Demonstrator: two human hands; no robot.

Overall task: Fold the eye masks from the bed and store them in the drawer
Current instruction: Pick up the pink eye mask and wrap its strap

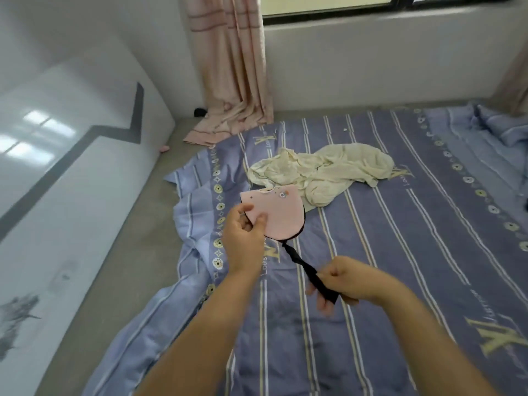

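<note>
A pink eye mask (281,212) with a black rim and small printed figures is folded in half and held above the bed. My left hand (244,238) pinches its folded left edge between thumb and fingers. The mask's black elastic strap (307,271) runs down to the right, pulled taut. My right hand (340,282) grips the strap's far end. No drawer is in view.
The bed (400,252) has a purple-blue striped sheet with yellow logos. A crumpled cream cloth (323,170) lies just beyond the mask. A white glossy cabinet (57,181) stands along the left, across a strip of grey floor (137,224). A pink curtain (231,67) hangs at the back.
</note>
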